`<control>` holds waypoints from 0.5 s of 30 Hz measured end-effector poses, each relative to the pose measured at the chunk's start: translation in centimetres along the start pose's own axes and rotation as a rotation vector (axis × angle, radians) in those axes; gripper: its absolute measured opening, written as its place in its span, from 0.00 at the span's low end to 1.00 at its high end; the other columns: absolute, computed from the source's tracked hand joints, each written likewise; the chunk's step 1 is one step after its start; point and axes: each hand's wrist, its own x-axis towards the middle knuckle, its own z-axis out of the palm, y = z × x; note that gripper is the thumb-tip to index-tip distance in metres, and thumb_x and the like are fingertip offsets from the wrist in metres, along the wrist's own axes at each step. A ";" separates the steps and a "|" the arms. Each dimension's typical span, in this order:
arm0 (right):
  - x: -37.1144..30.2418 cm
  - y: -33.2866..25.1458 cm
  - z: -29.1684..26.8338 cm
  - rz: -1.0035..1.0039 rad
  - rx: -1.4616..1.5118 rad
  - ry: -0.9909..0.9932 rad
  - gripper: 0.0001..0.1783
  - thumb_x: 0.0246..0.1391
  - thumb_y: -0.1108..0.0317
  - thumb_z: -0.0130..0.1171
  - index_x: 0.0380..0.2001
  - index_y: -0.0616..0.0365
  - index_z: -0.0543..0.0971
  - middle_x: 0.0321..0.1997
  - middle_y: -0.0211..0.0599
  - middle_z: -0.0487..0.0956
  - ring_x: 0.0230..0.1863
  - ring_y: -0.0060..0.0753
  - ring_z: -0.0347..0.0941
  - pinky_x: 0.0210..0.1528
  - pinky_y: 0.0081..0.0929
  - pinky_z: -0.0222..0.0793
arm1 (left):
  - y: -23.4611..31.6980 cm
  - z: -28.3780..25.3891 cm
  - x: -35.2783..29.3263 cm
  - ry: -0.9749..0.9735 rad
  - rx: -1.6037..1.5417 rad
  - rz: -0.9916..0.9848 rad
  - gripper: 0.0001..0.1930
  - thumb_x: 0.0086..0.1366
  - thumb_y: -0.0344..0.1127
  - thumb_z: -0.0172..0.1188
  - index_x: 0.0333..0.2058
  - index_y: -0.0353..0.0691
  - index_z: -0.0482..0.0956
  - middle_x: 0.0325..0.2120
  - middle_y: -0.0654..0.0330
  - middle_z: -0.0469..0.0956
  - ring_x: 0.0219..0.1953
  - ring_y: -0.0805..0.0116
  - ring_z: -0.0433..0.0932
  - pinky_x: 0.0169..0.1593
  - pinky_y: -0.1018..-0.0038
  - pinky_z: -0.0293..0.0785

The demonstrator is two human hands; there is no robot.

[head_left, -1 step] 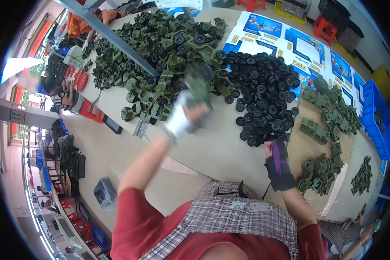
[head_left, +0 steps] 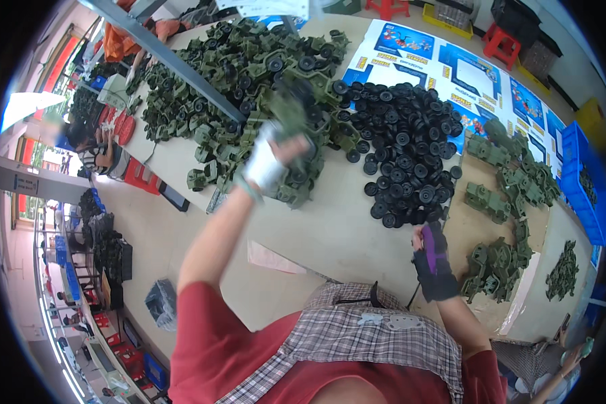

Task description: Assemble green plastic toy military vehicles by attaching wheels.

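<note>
My left hand (head_left: 272,156), in a white glove with bare fingertips, reaches over the near edge of a big heap of green toy vehicles (head_left: 209,87) with black wheels. Its fingers are closed on one green toy vehicle (head_left: 291,106), smeared by motion. My right hand (head_left: 434,261), in a black and purple fingerless glove, rests at the near edge of a pile of loose black toy wheels (head_left: 411,145). Its fingers are curled together, and what they hold, if anything, is hidden.
Green vehicle bodies (head_left: 488,202) lie on cardboard to the right, beside a small heap of green parts (head_left: 563,271). A blue crate (head_left: 582,185) stands at the far right. A grey metal post (head_left: 165,60) slants across the heap. Other people (head_left: 104,151) sit at the far left.
My left hand has moved slightly away from me and to the left, carrying the toy vehicle farther over the heap. My right hand stays almost in place by the wheels.
</note>
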 end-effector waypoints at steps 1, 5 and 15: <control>-1.4 -0.1 -0.8 -0.003 -0.002 0.011 0.09 0.67 0.70 0.60 0.47 0.59 0.81 0.42 0.36 0.78 0.44 0.31 0.77 0.47 0.31 0.74 | 1.5 -2.6 3.5 0.120 0.060 0.088 0.27 0.62 0.36 0.79 0.55 0.36 0.76 0.47 0.56 0.85 0.45 0.70 0.83 0.50 0.68 0.83; -5.9 -0.5 -3.6 -0.027 -0.081 0.063 0.09 0.63 0.71 0.62 0.45 0.60 0.82 0.38 0.40 0.78 0.40 0.40 0.77 0.45 0.35 0.74 | 1.5 -14.9 14.8 0.723 1.083 0.237 0.43 0.59 0.59 0.77 0.59 0.26 0.75 0.51 0.34 0.83 0.54 0.37 0.83 0.60 0.55 0.78; -12.3 4.8 -19.9 0.150 -0.783 0.569 0.18 0.57 0.71 0.66 0.51 0.60 0.79 0.47 0.48 0.82 0.49 0.57 0.77 0.53 0.49 0.72 | -6.3 0.8 1.8 0.119 0.693 0.654 0.28 0.68 0.27 0.68 0.66 0.37 0.73 0.65 0.48 0.73 0.67 0.53 0.71 0.73 0.60 0.63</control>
